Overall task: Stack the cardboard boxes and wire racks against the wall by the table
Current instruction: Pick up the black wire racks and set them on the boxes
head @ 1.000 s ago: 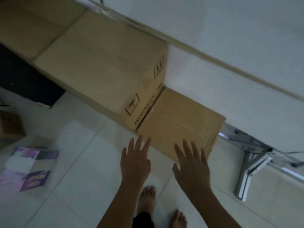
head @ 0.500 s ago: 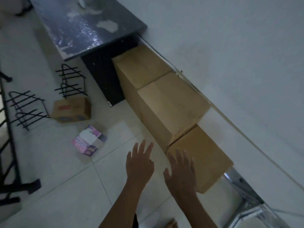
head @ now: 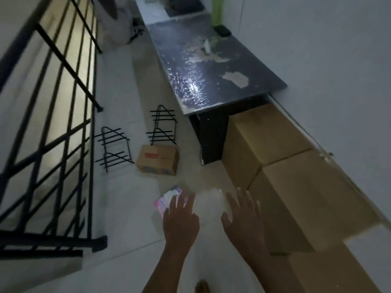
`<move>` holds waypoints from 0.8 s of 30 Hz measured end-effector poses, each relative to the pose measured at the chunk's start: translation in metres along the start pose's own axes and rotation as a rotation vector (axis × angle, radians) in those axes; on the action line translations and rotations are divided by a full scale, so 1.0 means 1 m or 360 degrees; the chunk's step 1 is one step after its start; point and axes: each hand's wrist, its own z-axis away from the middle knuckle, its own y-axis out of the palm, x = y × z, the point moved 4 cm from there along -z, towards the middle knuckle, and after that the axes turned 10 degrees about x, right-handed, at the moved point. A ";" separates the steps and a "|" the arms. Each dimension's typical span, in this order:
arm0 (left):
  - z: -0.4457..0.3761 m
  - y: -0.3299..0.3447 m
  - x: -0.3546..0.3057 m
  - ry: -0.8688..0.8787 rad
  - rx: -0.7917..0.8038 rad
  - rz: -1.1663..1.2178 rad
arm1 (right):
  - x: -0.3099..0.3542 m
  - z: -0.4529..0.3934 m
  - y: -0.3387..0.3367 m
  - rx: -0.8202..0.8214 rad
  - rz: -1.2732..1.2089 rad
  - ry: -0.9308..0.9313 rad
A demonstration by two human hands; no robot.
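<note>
Both the left hand (head: 181, 219) and the right hand (head: 243, 216) hang empty with fingers spread, likely between loads. Large boxes (head: 296, 187) line the wall beside the surface (head: 211, 66); a small box (head: 157, 160) and two wire racks (head: 113, 148) await on the floor. Against half a second earlier, the view has lifted toward them.
</note>
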 end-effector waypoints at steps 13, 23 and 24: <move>-0.156 -0.091 0.112 -0.0275 0.0114 -0.0188 | 0.122 -0.180 0.013 0.0231 -0.0016 -0.0060; -0.259 -0.168 0.182 -0.0350 0.0079 -0.0055 | 0.220 -0.295 0.000 0.0406 0.0118 -0.0324; -0.267 -0.174 0.194 -0.0351 0.0098 -0.0050 | 0.234 -0.307 0.000 0.0424 0.0120 -0.0326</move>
